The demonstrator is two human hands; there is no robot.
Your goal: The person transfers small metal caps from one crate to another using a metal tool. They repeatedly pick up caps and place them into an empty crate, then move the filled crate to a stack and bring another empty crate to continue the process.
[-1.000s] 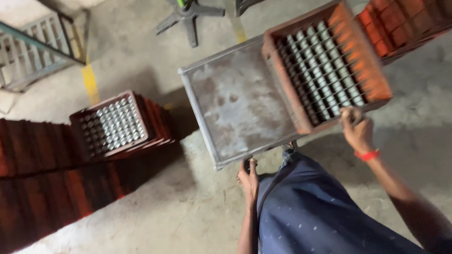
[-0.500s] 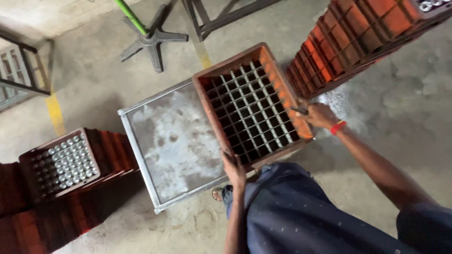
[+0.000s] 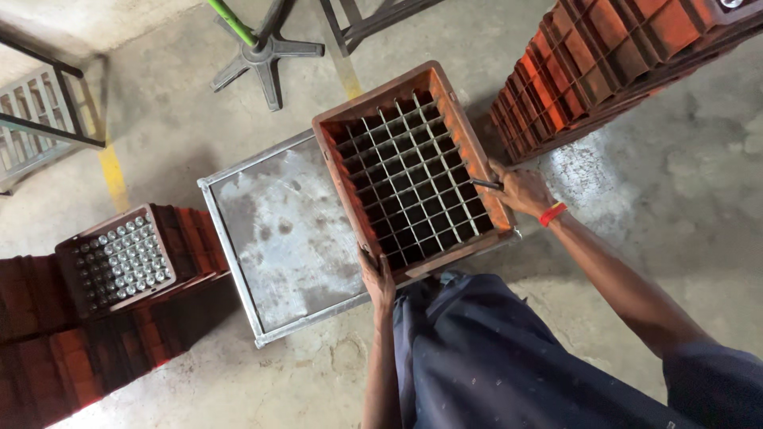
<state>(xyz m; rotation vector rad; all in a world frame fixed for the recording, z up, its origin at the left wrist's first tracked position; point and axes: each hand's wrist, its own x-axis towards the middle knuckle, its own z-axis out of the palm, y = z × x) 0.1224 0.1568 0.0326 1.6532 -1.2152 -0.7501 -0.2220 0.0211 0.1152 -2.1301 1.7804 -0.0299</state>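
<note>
Left hand (image 3: 377,278) clamped on near corner of empty orange-red plastic crate with grey divider grid (image 3: 413,171). Right hand (image 3: 518,189) grips crate's right rim, a thin dark rod under the fingers. Crate sits on right part of grey metal counter (image 3: 278,238). Farther right: stacked orange crates (image 3: 620,56). Left: crate of bottles (image 3: 123,258).

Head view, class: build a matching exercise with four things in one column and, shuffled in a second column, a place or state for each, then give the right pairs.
Things:
1. Orange crate with empty grid
2. Crate filled with bottles
3. Metal table
4. Red wristband

Places or states:
A. On the right hand's wrist
B. On a crate stack at the left
C. Held at its edges by left hand and right hand
D. Under the empty crate, half bare

Pairs: 1-C, 2-B, 3-D, 4-A
</note>
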